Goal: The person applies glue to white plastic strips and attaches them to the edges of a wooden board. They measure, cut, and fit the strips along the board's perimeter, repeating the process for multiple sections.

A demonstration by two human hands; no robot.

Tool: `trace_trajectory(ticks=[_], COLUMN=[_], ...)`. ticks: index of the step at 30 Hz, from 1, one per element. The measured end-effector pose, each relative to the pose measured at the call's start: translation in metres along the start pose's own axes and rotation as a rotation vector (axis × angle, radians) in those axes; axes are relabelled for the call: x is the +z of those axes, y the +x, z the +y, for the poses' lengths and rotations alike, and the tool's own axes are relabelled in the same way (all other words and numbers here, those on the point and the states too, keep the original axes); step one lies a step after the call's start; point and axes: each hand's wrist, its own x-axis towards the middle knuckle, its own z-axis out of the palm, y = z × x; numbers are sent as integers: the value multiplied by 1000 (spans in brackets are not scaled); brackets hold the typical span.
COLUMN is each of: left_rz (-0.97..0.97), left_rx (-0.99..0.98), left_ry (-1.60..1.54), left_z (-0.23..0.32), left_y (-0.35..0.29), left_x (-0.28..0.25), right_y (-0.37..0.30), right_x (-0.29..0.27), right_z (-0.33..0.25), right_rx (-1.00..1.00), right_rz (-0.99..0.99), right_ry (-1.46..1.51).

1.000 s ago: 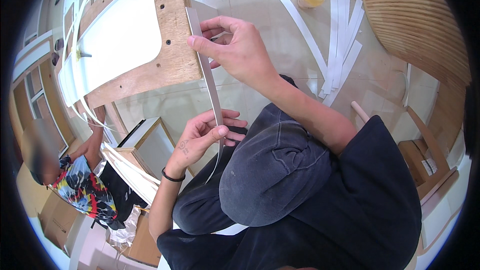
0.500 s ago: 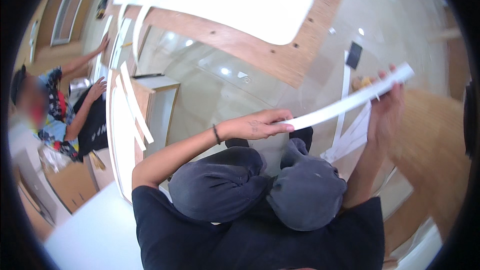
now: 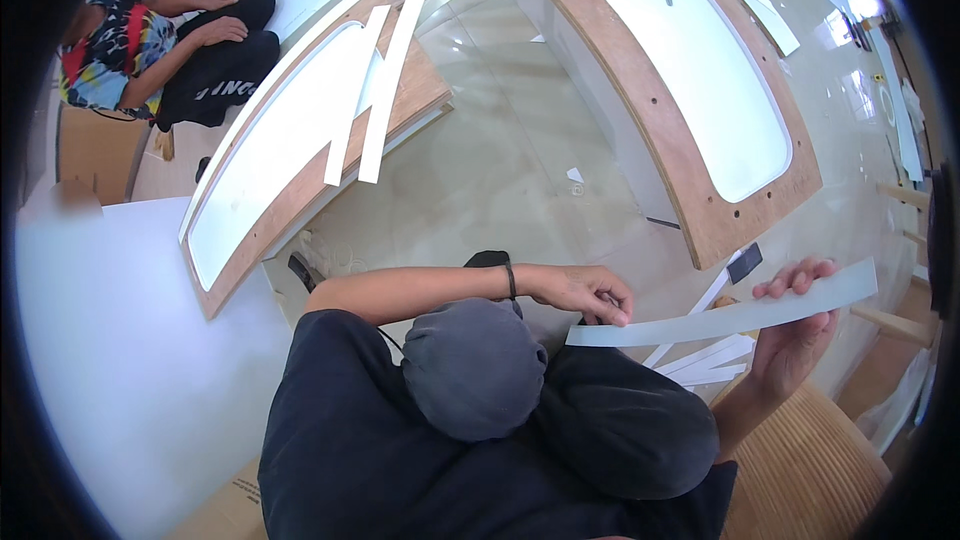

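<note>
A long, thin white strip stretches across in front of my knees, its flat face turned up toward me. My right hand is closed round it near its right end, fingers over the upper edge and thumb at the lower. At the left end, the bent fingers and thumb of my left hand are pressed together at the strip's upper edge; the fingertips are partly hidden. More white strips lie on the floor below it. A dark grey block rests just beyond, near my right hand.
Ahead right stands a wooden frame around a white panel; a similar frame stands left. Loose white strips lean across that one. A seated person is far left. A white surface lies left, a ribbed wooden seat right.
My view has swung left and shifted. The strip now lies flatter, its face more toward me, and the right hand is lower. The other person has drawn both hands back onto their legs.
</note>
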Motion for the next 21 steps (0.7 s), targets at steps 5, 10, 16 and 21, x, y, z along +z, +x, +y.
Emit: trace_trajectory(ticks=[5, 10, 16, 21], left_rz=[-79, 379, 559, 874], left_rx=[72, 83, 572, 390], left_ry=[-430, -119, -408, -126], left_z=[-11, -6, 42, 52], left_y=[-22, -46, -90, -153], left_x=[-5, -23, 0, 0], right_y=[49, 92, 152, 201], right_x=[24, 55, 160, 223], right_z=[-16, -51, 58, 127], right_rx=[-51, -145, -68, 213], right_rz=[-262, 47, -45, -178], right_ry=[173, -183, -298, -502])
